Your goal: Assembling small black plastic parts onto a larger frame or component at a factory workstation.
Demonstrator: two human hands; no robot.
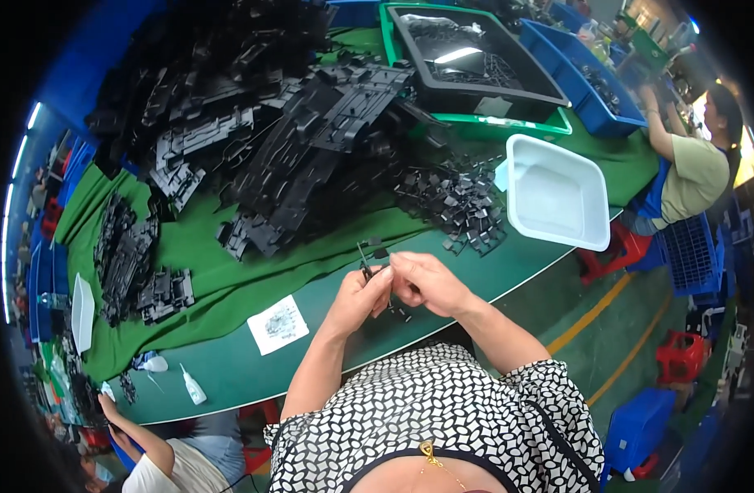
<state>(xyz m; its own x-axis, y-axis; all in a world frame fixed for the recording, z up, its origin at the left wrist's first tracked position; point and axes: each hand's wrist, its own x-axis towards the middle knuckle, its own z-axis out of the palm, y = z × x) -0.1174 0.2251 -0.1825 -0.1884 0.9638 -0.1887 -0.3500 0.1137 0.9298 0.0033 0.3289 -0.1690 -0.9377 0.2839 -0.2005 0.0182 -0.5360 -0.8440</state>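
A small black part was just inside the near edge of the bench, pinched between the thumb and fingers of the left hand. The right hand met it from the right, knuckles up and fingers curled inward, its fingertips touching the left ones; whether they were clamped on the part too could not be told. Both forearms angled inward from the near edge. The fingers hid most of the part, so its full shape was unclear. Toward the bench's right end lay a heap of small black pieces, tangled and hard to separate by eye, beside a white tub.
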